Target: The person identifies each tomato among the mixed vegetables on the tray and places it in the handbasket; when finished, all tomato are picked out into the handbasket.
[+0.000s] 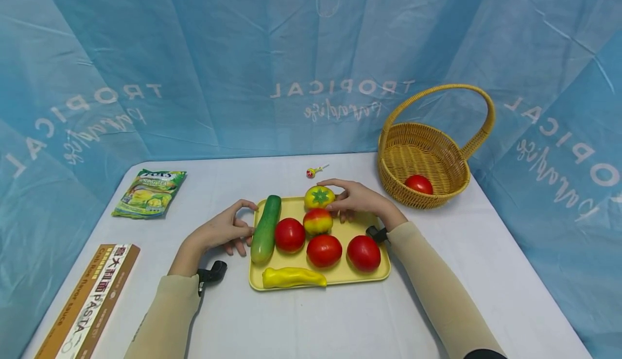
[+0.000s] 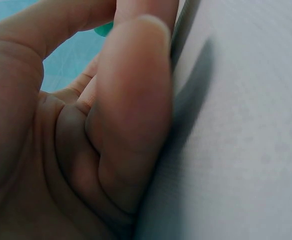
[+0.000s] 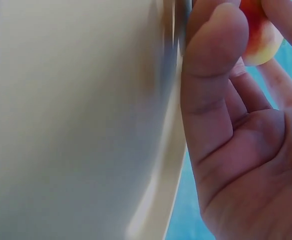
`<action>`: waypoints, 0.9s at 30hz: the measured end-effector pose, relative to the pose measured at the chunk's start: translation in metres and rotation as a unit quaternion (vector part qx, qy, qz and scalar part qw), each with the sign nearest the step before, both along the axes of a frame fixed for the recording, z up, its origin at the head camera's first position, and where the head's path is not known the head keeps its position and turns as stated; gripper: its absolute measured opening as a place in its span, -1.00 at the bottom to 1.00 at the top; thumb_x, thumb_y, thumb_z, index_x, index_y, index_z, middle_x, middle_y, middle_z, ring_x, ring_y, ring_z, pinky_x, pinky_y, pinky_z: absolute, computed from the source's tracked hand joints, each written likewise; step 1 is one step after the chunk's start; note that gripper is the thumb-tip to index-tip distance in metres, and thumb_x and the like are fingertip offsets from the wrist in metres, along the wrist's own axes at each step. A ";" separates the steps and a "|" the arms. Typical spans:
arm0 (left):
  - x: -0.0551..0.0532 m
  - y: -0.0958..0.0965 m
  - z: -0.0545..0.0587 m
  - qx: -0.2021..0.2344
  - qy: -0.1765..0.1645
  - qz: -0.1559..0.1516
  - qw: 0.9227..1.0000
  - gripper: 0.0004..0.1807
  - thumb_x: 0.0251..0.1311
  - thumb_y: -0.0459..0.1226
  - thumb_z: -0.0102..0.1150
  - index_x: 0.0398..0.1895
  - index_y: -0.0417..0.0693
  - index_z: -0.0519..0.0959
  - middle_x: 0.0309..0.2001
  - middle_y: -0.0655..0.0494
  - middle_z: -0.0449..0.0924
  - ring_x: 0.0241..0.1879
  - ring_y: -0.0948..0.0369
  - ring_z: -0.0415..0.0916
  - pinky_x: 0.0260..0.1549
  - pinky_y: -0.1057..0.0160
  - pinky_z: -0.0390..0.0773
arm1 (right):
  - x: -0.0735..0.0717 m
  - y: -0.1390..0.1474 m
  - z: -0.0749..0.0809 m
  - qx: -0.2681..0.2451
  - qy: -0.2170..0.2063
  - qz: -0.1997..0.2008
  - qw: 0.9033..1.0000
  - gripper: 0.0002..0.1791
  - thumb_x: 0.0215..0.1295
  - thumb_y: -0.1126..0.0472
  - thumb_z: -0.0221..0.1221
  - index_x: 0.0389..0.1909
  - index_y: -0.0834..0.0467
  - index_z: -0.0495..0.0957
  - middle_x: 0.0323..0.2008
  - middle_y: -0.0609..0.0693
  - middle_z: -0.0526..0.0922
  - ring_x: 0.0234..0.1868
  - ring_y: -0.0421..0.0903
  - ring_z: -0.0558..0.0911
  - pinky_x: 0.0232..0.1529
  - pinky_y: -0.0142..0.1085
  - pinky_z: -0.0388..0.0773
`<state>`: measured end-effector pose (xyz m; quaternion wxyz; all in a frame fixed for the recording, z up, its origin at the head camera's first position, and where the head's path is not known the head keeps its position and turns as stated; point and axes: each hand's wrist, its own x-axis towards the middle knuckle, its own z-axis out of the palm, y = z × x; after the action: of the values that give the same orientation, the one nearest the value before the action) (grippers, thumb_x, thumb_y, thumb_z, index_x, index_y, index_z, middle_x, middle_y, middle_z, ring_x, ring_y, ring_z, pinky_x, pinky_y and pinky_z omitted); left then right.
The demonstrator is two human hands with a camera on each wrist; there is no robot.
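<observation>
A yellow tray [image 1: 350, 280] holds a cucumber [image 1: 266, 230], a yellow pepper [image 1: 293, 277] and three red tomatoes, one of them [image 1: 290, 235] beside the cucumber. At the tray's back, a yellow fruit with a green leafy top [image 1: 318, 197] lies behind a red-and-yellow fruit [image 1: 318, 222]. My right hand [image 1: 358, 200] pinches the yellow fruit, index finger on its far side and thumb on its near side. My left hand [image 1: 224, 228] rests by the tray's left rim with loosely bent fingers, fingertips at the rim beside the cucumber. Its fingers [image 2: 135, 85] hide most of the left wrist view.
A wicker basket [image 1: 459, 154] with a red tomato inside stands at the back right. A lollipop [image 1: 313, 171] lies behind the tray. On the left are a green snack bag [image 1: 150, 192] and a long pasta box [image 1: 89, 299]. Blue curtains enclose the table.
</observation>
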<state>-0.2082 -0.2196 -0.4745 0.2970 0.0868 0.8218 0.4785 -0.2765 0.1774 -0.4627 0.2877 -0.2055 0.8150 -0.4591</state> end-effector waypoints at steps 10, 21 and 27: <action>0.002 0.002 0.000 0.002 0.000 -0.004 1.000 -0.31 0.43 -0.22 0.20 0.52 0.08 0.12 -0.36 -0.04 0.76 -0.57 0.07 0.74 -0.62 0.30 0.62 | 0.006 0.014 0.020 -0.005 0.057 -0.013 0.998 -0.27 0.41 -0.01 0.38 0.54 -0.30 0.33 -0.25 0.20 0.83 -0.38 0.24 0.76 -0.37 -0.08 0.70; 0.002 0.002 -0.002 -0.007 0.000 0.005 1.000 -0.32 0.43 -0.21 0.21 0.50 0.11 0.14 -0.36 0.00 0.77 -0.56 0.06 0.75 -0.61 0.29 0.63 | 0.019 0.035 0.055 -0.024 0.071 -0.042 0.996 -0.24 0.39 -0.03 0.40 0.54 -0.36 0.32 -0.17 0.39 0.78 -0.28 0.46 0.68 -0.28 0.17 0.71; 0.001 0.002 -0.001 -0.009 0.002 0.003 1.000 -0.33 0.43 -0.21 0.21 0.50 0.11 0.14 -0.36 0.00 0.76 -0.55 0.06 0.74 -0.61 0.28 0.63 | 0.030 0.057 0.069 -0.026 0.096 -0.079 0.992 -0.25 0.38 -0.05 0.40 0.53 -0.38 0.34 -0.26 0.20 0.83 -0.31 0.35 0.71 -0.33 0.07 0.72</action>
<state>-0.2076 -0.2180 -0.4760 0.2946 0.0825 0.8269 0.4719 -0.2462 0.2345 -0.3935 0.1658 -0.1914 0.8403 -0.4794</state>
